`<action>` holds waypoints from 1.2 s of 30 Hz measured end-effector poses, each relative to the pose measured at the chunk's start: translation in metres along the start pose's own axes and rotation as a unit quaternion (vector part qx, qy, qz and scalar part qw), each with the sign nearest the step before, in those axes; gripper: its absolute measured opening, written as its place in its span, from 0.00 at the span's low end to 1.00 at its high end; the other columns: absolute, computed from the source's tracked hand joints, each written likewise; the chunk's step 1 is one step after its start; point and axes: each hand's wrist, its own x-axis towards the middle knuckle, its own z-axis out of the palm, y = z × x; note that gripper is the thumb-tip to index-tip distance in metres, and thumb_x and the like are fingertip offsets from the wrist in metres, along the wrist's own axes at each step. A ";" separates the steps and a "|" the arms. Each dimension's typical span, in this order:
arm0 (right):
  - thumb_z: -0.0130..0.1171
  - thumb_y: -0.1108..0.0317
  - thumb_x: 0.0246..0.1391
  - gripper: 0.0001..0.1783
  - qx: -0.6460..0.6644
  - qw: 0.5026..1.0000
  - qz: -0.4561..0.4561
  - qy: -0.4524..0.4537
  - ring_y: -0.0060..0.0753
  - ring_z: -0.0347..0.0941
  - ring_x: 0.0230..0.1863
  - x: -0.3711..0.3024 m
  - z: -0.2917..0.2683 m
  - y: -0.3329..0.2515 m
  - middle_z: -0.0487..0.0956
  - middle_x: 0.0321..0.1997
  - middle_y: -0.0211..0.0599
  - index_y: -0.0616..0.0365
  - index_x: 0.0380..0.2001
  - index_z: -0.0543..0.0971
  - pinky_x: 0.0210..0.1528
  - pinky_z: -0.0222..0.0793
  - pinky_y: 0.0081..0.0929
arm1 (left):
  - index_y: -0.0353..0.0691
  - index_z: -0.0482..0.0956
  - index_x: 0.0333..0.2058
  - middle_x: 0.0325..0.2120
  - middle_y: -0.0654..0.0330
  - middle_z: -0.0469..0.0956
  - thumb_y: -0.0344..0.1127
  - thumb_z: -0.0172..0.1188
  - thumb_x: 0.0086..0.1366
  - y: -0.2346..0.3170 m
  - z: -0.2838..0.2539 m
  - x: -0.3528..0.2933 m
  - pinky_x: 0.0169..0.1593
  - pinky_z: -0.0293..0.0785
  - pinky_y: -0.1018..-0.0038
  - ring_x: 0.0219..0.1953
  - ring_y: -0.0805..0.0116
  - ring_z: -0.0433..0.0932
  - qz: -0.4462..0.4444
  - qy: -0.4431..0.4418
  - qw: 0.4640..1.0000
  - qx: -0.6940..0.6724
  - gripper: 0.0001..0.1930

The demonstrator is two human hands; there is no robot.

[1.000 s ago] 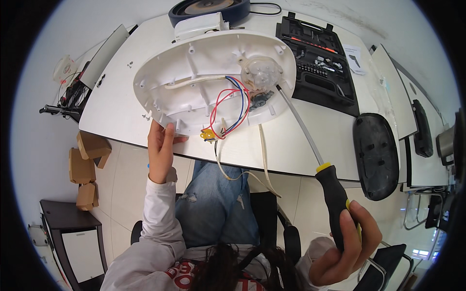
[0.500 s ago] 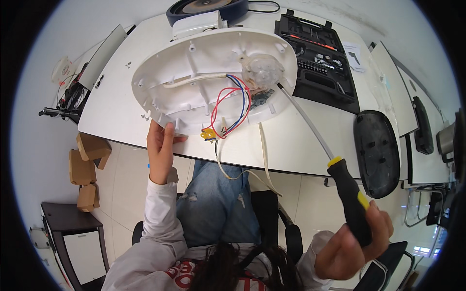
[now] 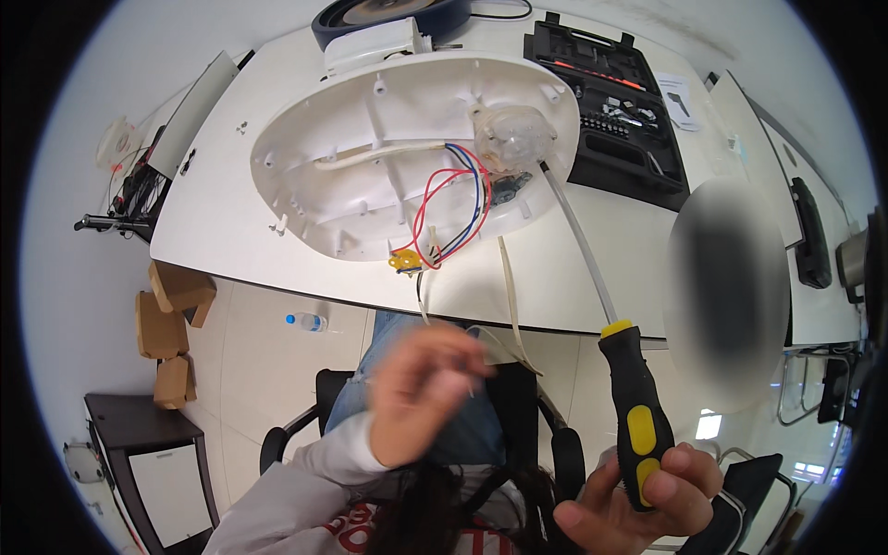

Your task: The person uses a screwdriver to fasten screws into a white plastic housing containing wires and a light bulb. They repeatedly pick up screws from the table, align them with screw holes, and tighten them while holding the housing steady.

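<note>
My right hand (image 3: 647, 499) is wrapped round the butt of a black and yellow screwdriver (image 3: 635, 412). Its long shaft slants up and left, the tip lying at the edge of a clear plastic cover (image 3: 514, 139). That cover sits at the right end of an upturned white oval plastic housing (image 3: 370, 199), beside a dark grey part (image 3: 509, 188). Red and blue wires (image 3: 425, 208) loop over the housing's near rim to a yellow part (image 3: 404, 262). Over my lap, smeared by motion, is my left hand (image 3: 425, 384); its fingers cannot be made out, and it is apart from the housing.
Right of the housing stands an open black tool case (image 3: 620, 153), with a printed leaflet (image 3: 680, 102) beyond. A blurred dark oval piece (image 3: 726, 291) is at the table's right. A white motor-like unit (image 3: 375, 51) and dark round base (image 3: 398, 11) stand behind. A pale cable (image 3: 509, 287) hangs off the front edge.
My left hand has let go of the housing's near left edge and moved right and down over my lap. The screwdriver's handle has swung left, now steeper, its tip still at the clear cover.
</note>
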 end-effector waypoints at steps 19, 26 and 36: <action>0.63 0.46 0.41 0.40 -0.009 0.933 0.315 -0.175 0.32 0.66 0.36 0.005 -0.032 -0.020 0.62 0.41 0.45 0.60 0.48 0.57 0.31 0.67 0.25 | 0.33 0.64 0.50 0.43 0.55 0.71 0.39 0.65 0.50 0.022 0.069 0.038 0.53 0.64 0.72 0.46 0.68 0.71 -0.332 -0.212 0.832 -0.391 0.30; 0.64 0.68 0.38 0.17 -0.043 0.946 0.277 -0.162 0.33 0.65 0.36 0.023 -0.030 -0.025 0.62 0.37 0.32 0.38 0.34 0.72 0.36 0.68 0.23 | 0.32 0.59 0.54 0.50 0.50 0.66 0.44 0.62 0.53 0.033 0.068 0.038 0.57 0.59 0.69 0.50 0.62 0.68 -0.333 -0.220 0.808 -0.433 0.35; 0.68 0.43 0.31 0.40 -0.060 0.954 0.251 -0.150 0.36 0.61 0.42 0.024 -0.023 -0.019 0.62 0.42 0.43 0.47 0.43 0.60 0.37 0.63 0.33 | 0.34 0.59 0.54 0.49 0.51 0.67 0.41 0.61 0.55 0.026 0.070 0.036 0.53 0.63 0.71 0.48 0.68 0.69 -0.308 -0.189 0.848 -0.387 0.32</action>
